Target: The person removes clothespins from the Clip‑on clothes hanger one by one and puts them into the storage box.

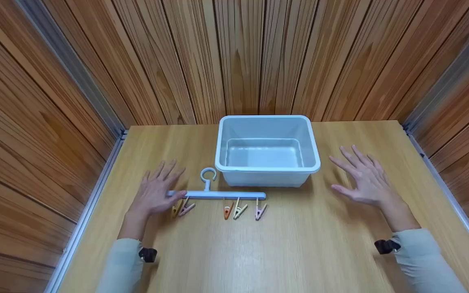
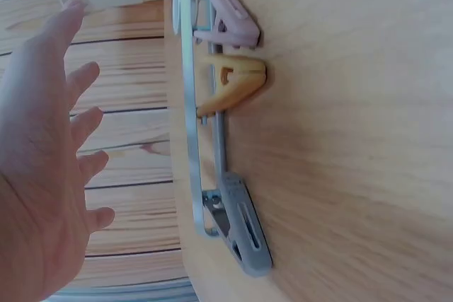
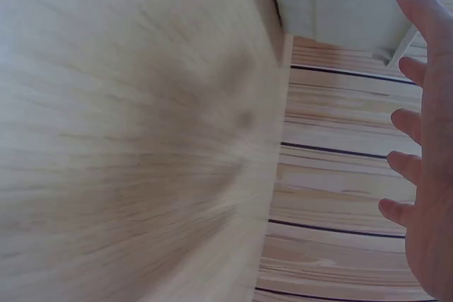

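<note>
The clip hanger [image 1: 218,194] lies flat on the wooden counter [image 1: 283,248], its pale blue bar running from 9 to 3 o'clock just in front of the bin, its hook [image 1: 208,175] pointing toward 12. Five small pegs [image 1: 239,211] hang off the bar toward 6 o'clock: a yellow and a pink one at the left end, an orange, a cream and a pink one toward the right end.

The left hand [image 1: 156,191] lies at the bar's 9 o'clock end, fingers straight and spread, palm down. Its thumb tip touches or nearly touches the bar's end; nothing is gripped. In the left wrist view the hand [image 2: 42,167] hovers with fingers fanned beside the bar [image 2: 195,104], apart from the pegs.

The right hand [image 1: 362,177] hovers at 3 o'clock of the bin, fingers splayed wide, holding nothing, well apart from the hanger.

The white plastic bin [image 1: 267,167] stands upright at 12 o'clock of the hanger, between the two hands.
</note>
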`<state>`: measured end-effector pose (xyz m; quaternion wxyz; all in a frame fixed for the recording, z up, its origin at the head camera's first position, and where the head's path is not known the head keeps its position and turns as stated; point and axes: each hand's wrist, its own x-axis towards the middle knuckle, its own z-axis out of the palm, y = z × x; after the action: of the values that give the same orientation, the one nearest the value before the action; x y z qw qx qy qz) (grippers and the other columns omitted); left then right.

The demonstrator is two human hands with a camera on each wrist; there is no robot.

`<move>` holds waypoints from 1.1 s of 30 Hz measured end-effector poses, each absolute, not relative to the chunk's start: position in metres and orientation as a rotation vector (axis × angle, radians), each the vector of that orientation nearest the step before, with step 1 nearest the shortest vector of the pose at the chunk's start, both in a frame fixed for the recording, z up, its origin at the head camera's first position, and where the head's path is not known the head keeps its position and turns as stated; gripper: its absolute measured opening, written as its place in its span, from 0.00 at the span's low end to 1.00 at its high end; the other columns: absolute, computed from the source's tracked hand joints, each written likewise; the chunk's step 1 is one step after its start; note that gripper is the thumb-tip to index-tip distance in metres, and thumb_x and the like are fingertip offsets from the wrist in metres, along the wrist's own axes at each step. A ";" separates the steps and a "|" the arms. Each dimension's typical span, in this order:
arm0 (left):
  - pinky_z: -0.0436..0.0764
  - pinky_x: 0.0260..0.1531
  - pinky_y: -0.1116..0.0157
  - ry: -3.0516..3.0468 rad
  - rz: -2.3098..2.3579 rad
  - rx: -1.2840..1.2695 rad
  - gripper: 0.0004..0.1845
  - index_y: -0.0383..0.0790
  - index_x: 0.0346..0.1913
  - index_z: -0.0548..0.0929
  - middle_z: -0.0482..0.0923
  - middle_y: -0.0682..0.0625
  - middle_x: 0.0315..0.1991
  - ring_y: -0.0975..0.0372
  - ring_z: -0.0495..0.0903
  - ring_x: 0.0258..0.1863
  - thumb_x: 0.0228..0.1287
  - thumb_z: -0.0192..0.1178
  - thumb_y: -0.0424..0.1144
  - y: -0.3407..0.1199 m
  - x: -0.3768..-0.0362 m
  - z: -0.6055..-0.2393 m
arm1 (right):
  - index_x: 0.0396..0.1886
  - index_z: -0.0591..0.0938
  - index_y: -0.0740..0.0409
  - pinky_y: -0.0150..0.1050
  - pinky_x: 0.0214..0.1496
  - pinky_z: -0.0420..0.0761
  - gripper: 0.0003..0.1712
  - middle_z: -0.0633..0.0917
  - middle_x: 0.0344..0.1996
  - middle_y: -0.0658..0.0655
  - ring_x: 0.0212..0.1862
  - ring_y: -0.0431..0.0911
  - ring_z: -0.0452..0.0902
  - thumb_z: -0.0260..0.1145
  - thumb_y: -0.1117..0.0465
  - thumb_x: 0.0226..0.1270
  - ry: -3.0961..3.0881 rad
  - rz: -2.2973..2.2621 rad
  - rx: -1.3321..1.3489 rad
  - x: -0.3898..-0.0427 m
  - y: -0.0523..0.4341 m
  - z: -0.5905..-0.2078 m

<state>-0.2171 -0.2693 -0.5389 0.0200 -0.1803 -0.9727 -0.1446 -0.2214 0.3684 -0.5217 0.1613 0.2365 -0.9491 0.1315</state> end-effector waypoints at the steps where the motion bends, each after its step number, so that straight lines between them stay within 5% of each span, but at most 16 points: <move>1: 0.53 0.83 0.20 -3.017 -0.462 -0.553 0.44 0.55 0.88 0.69 0.55 0.41 0.93 0.35 0.52 0.92 0.76 0.60 0.68 -0.271 -0.217 -0.540 | 0.83 0.78 0.43 0.86 0.76 0.64 0.49 0.72 0.86 0.67 0.85 0.77 0.63 0.80 0.40 0.62 -2.698 0.381 0.678 -0.221 0.367 -0.521; 16: 0.49 0.82 0.18 -3.050 -0.675 -0.485 0.43 0.51 0.85 0.74 0.61 0.41 0.91 0.33 0.54 0.92 0.72 0.68 0.64 -0.282 -0.215 -0.560 | 0.85 0.76 0.42 0.90 0.75 0.62 0.54 0.69 0.88 0.67 0.87 0.78 0.60 0.84 0.48 0.57 -2.634 0.749 0.610 -0.218 0.361 -0.503; 26: 0.47 0.82 0.18 -3.079 -0.845 -0.497 0.41 0.52 0.80 0.81 0.73 0.40 0.84 0.37 0.68 0.84 0.69 0.74 0.64 -0.272 -0.209 -0.573 | 0.86 0.74 0.50 0.90 0.80 0.56 0.53 0.66 0.89 0.69 0.89 0.76 0.55 0.81 0.59 0.59 -2.531 1.136 0.624 -0.218 0.357 -0.498; 28: 0.46 0.82 0.19 -3.086 -0.855 -0.494 0.40 0.53 0.79 0.82 0.74 0.40 0.81 0.39 0.69 0.82 0.68 0.75 0.64 -0.269 -0.208 -0.576 | 0.86 0.74 0.50 0.89 0.80 0.56 0.53 0.66 0.88 0.70 0.91 0.70 0.56 0.81 0.60 0.58 -2.502 1.182 0.624 -0.218 0.355 -0.497; 33: 0.45 0.83 0.22 -3.096 -0.891 -0.421 0.39 0.56 0.76 0.84 0.76 0.40 0.76 0.42 0.70 0.78 0.65 0.76 0.65 -0.262 -0.207 -0.581 | 0.86 0.74 0.52 0.89 0.80 0.58 0.53 0.66 0.90 0.61 0.91 0.36 0.57 0.81 0.63 0.57 -2.446 1.239 0.658 -0.219 0.350 -0.494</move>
<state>-0.2075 -0.2619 -0.5812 -0.0538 -0.1295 -0.9515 -0.2739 -0.2192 0.3499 -0.4945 0.1604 0.2304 -0.8562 0.4337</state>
